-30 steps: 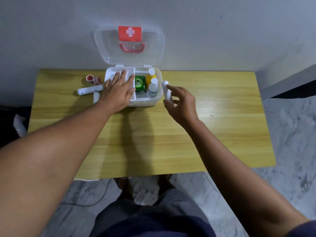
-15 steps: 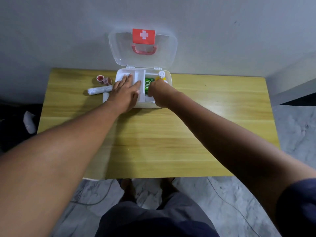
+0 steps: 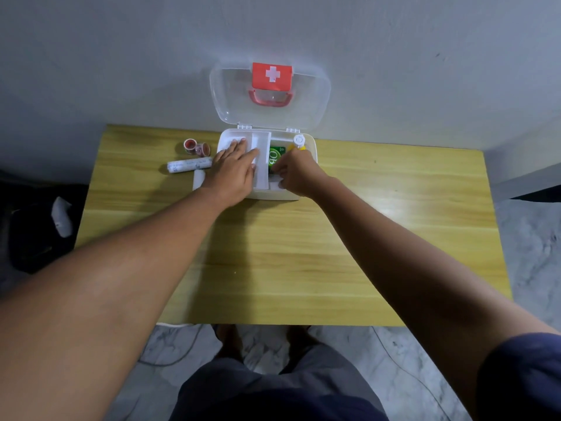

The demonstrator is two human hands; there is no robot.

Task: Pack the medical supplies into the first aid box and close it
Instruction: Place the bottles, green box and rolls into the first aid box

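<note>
Our left hand [image 3: 233,173] lies flat on the left half of the white first aid box [image 3: 273,194], fingers straight and close together over its tray insert [image 3: 262,141]. We judge this pins the light box so it cannot slide on the wooden table [image 3: 273,253]. Our right hand [image 3: 296,174] reaches into the right compartment, fingers curled downward beside the green packet [image 3: 275,154]. We cannot tell whether they pinch anything, since the knuckles hide the tips. A yellow bottle with a white cap [image 3: 299,141] stands at the back of that compartment. The clear lid [image 3: 236,95] leans open against the wall, leaving the box free to load. Left of the box, not yet packed, lie a rolled bandage [image 3: 189,164] and two tape rolls [image 3: 197,147]. A small white item [image 3: 198,179] sits against the box's left wall. Closing comes last.
</note>
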